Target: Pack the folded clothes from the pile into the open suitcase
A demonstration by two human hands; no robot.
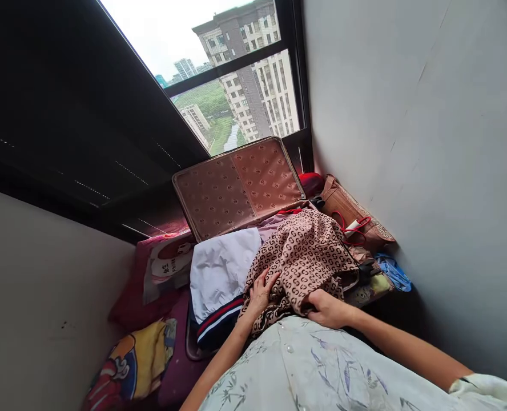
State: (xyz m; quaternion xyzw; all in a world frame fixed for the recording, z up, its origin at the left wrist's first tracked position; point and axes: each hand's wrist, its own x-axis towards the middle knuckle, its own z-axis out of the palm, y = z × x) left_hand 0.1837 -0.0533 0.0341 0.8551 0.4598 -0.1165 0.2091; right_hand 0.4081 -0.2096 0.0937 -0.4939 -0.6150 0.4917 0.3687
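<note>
A tan garment with a dark letter pattern [309, 251] lies rumpled over the right half of an open suitcase [192, 342]. My left hand [260, 294] rests on the garment's left side, fingers spread apart. At the near edge, my right hand [325, 308] is closed on a fold of the same cloth, its fingertips partly hidden. Beside the garment on the left is a folded white piece of clothing [225, 268] with a navy, red and white striped band. The suitcase lid [240, 185] stands raised, showing a brown patterned lining.
A brown package [347, 205] with a red cord [367, 228] lies against the right wall, near a blue plastic bag [394, 273]. Left of the suitcase are a printed clear bag [170, 265] and yellow printed cloth [148, 354]. A window [236, 85] stands behind the lid.
</note>
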